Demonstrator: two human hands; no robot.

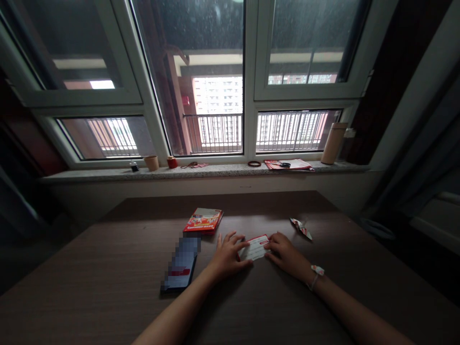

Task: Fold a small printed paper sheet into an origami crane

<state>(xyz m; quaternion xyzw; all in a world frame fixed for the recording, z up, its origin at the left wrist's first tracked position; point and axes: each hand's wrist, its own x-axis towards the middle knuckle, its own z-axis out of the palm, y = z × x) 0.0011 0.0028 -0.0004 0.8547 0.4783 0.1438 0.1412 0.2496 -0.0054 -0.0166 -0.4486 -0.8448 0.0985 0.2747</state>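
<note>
A small white card with a red border and printed lines (257, 249) lies at the middle of the brown table, between my two hands. My left hand (229, 252) has its thumb and index finger on the card's left edge, its other fingers spread over the table. On the opposite edge, my right hand (286, 252) grips the card with fingers close together; a bracelet with a pale charm circles that wrist. Just beyond my left hand rests a red and yellow printed booklet or stack of cards (203, 221). A phone (184, 264), partly pixelated, lies left of my left forearm.
A crumpled or folded printed wrapper (301, 228) lies beyond my right hand. Along the window sill (223, 168) stand a paper cup (151, 163), a small red jar (172, 162), a dark bracelet (254, 164), papers (293, 165) and a tan bottle (333, 143).
</note>
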